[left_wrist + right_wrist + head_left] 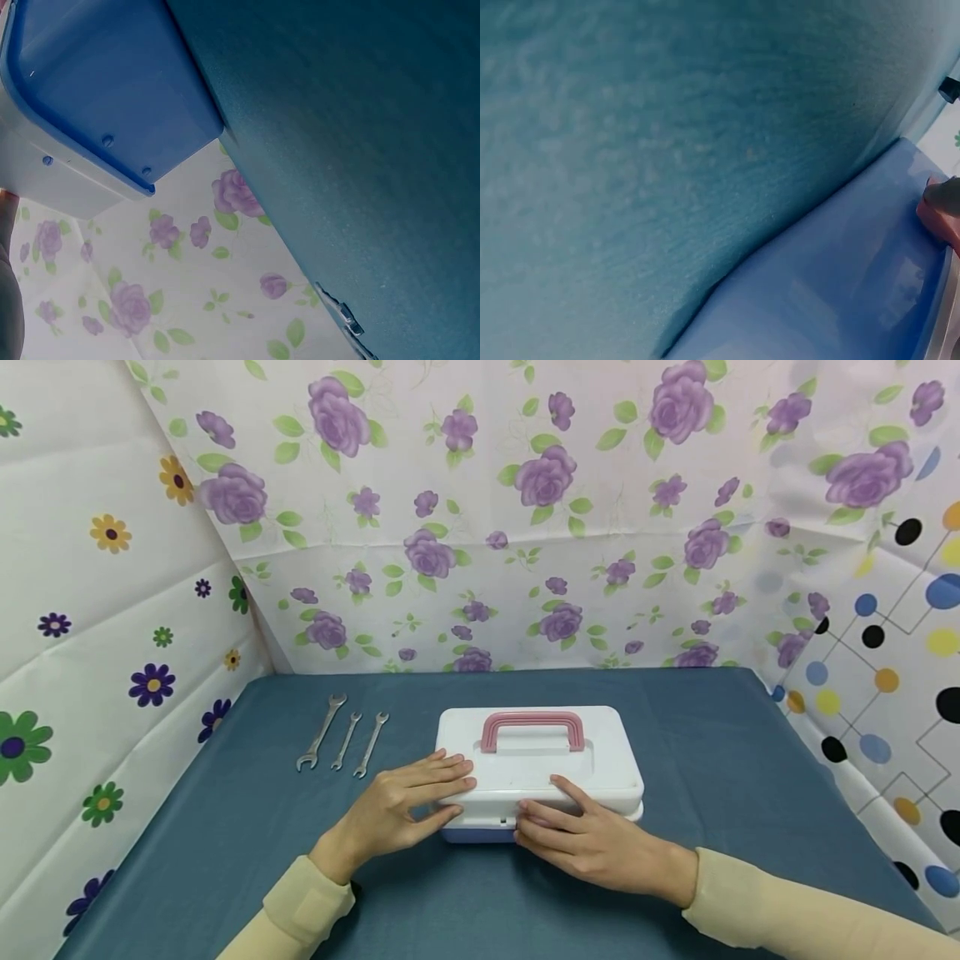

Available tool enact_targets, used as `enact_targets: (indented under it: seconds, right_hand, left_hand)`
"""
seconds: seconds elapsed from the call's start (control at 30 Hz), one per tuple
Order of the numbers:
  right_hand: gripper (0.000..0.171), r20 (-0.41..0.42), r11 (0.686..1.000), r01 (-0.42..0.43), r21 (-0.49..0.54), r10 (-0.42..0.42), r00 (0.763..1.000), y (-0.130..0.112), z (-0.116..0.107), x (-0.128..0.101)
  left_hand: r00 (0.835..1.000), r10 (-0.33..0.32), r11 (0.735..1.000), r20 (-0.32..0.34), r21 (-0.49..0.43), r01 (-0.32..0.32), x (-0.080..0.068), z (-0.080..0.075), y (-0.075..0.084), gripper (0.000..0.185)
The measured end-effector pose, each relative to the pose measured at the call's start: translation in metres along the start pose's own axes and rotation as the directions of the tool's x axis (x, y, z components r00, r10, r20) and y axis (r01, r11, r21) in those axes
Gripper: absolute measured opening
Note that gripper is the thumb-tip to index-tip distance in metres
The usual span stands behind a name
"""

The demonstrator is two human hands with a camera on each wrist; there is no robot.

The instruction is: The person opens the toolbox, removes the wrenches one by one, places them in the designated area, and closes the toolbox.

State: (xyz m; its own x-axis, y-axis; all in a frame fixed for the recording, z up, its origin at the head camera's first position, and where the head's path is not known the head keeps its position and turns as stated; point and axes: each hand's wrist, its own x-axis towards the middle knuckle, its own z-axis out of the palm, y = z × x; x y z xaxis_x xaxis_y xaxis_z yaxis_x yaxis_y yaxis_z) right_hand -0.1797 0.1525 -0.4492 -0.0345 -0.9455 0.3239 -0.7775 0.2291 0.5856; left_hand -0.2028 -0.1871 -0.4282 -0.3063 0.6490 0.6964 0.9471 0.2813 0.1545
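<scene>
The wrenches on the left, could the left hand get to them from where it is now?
Probably yes. The left hand rests on the box, and only bare cloth lies between it and the wrenches.

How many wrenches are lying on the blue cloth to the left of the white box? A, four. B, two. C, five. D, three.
D: the head view shows three wrenches side by side on the blue cloth, apart from the white box, which the left hand and the right hand touch at its front.
</scene>
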Motion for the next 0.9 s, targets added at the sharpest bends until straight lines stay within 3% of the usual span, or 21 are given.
enact_targets:
  seconds: [0.57,0.77,0.9]
  right_hand:
    - [0.057,0.023,1.0,-0.002,-0.004,0.003,1.0,0.001,0.002,0.002]
    - [0.053,-0.002,0.996,-0.011,0.092,0.012,1.0,0.005,0.001,0.002]
    - [0.045,-0.079,0.985,-0.035,0.169,0.049,0.996,0.009,0.001,-0.001]
  left_hand:
    - [1.0,0.012,1.0,-0.007,0.003,-0.012,-0.003,-0.001,-0.002,0.04]
    - [1.0,0.0,1.0,0.009,0.015,0.0,-0.005,-0.006,-0.004,0.039]
    - [1.0,-0.017,0.999,0.022,0.032,0.016,-0.003,-0.008,-0.004,0.036]
